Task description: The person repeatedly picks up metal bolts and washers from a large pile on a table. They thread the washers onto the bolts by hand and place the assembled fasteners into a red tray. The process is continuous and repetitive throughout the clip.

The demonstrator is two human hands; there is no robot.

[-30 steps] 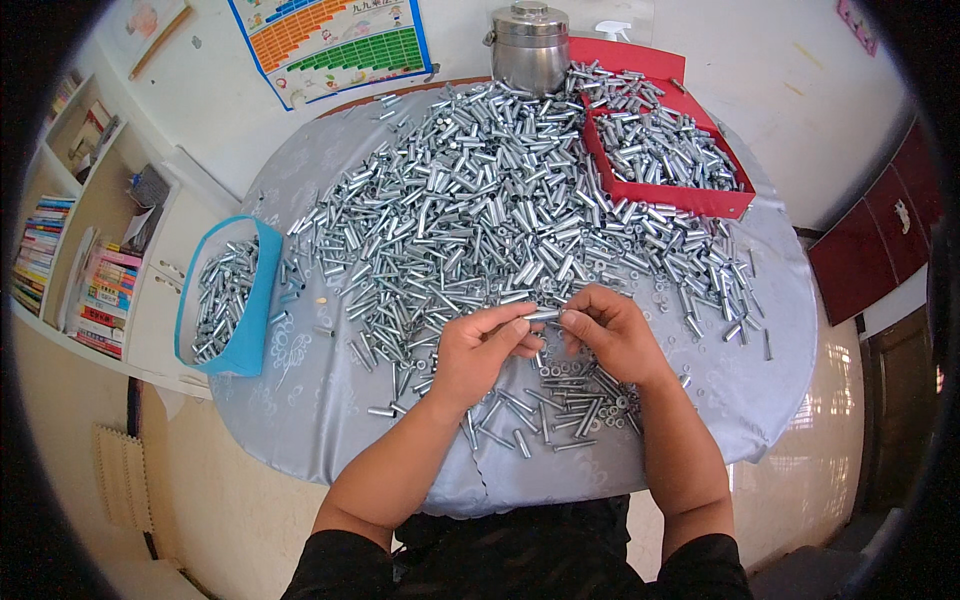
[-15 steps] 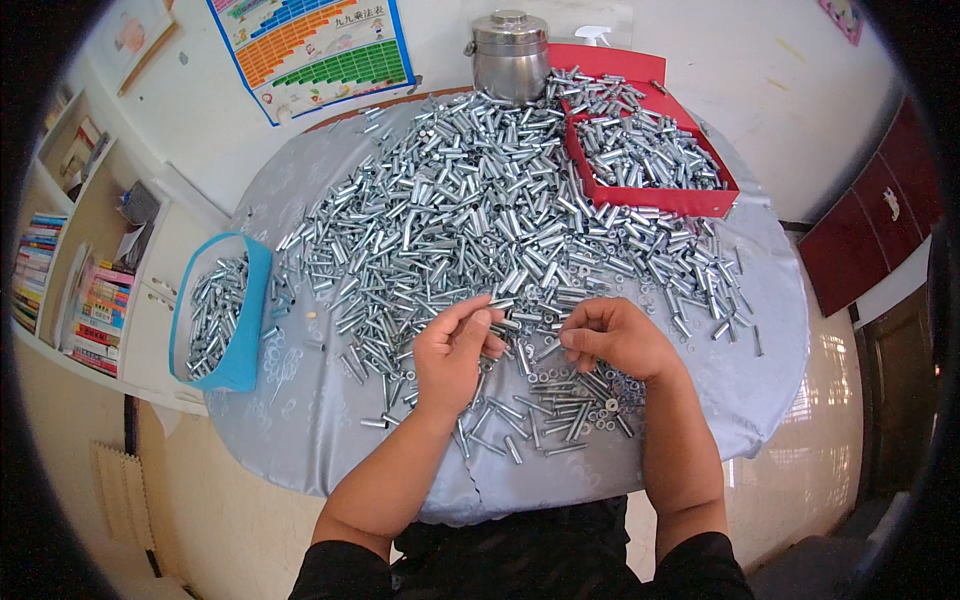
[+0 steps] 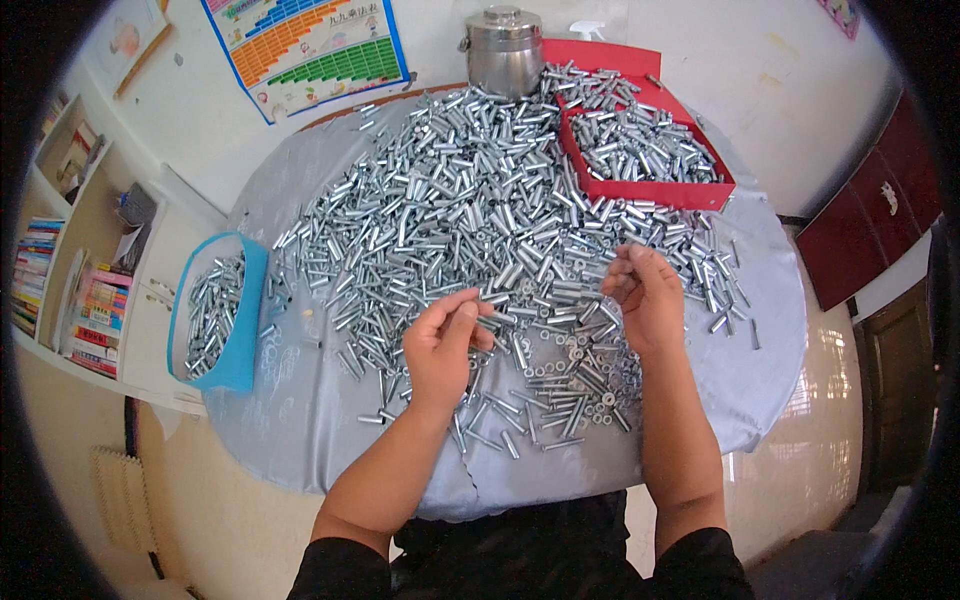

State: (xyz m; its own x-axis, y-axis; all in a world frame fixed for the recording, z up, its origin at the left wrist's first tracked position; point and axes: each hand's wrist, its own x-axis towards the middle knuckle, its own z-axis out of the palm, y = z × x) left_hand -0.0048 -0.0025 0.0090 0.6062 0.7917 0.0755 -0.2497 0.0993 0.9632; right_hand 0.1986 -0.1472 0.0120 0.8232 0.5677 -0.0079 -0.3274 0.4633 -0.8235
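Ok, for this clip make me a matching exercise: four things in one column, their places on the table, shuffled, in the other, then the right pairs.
1. blue bin
2. red box
3. steel canister
4. small washers

A. behind the heap of metal parts, beside the wall
B. near side of the table, in front of the heap
C. far right
D. left side

Pairs: 1-D, 2-C, 3-A, 4-B

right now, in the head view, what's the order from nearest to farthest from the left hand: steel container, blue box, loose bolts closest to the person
From the left hand:
1. Loose bolts: just right, toward the person.
2. Blue box: off to the left.
3. Steel container: far side, beyond the pile.
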